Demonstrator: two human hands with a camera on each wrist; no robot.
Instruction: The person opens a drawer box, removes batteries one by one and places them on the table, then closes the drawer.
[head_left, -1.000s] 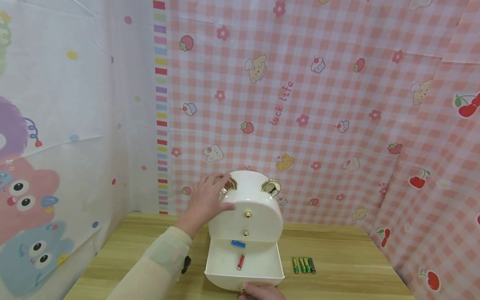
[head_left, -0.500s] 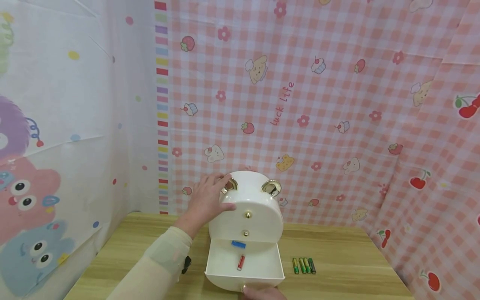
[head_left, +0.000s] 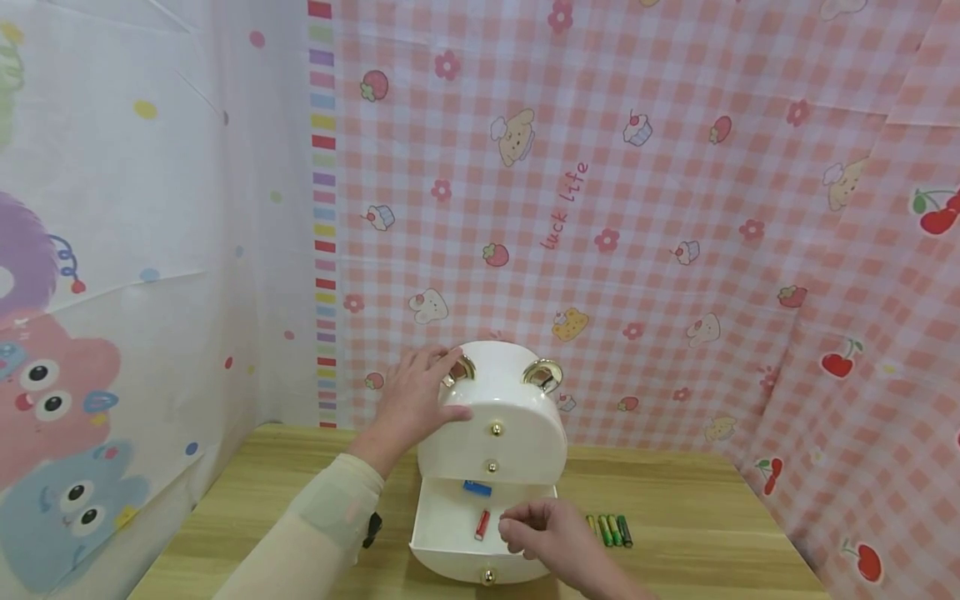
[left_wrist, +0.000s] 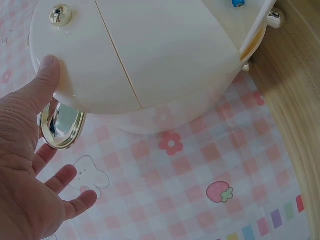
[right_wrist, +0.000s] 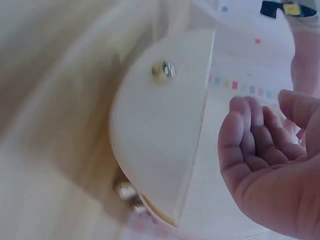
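Note:
A white storage box (head_left: pixel 491 450) with gold ears and gold knobs stands on the table, its bottom drawer (head_left: pixel 442 537) pulled out. Inside the drawer lie a red battery (head_left: pixel 482 524) and a blue battery (head_left: pixel 477 488). My left hand (head_left: pixel 412 404) rests at the box's left gold ear (left_wrist: pixel 62 125), thumb against the white front. In the left wrist view its other fingers are spread, one partly hidden behind the ear. My right hand (head_left: pixel 543 533) hovers over the drawer's right side, beside the red battery; its fingers are loosely bent and I see nothing in them.
Several green and yellow batteries (head_left: pixel 615 530) lie in a row on the wooden table (head_left: pixel 675 500), right of the drawer. A small black object (head_left: pixel 372 529) is partly behind the left forearm. Patterned cloths (head_left: pixel 637 167) hang behind and at the sides.
My right hand has let go of the drawer's front knob and moved up over the drawer near the red battery. My left hand has stayed at the ear.

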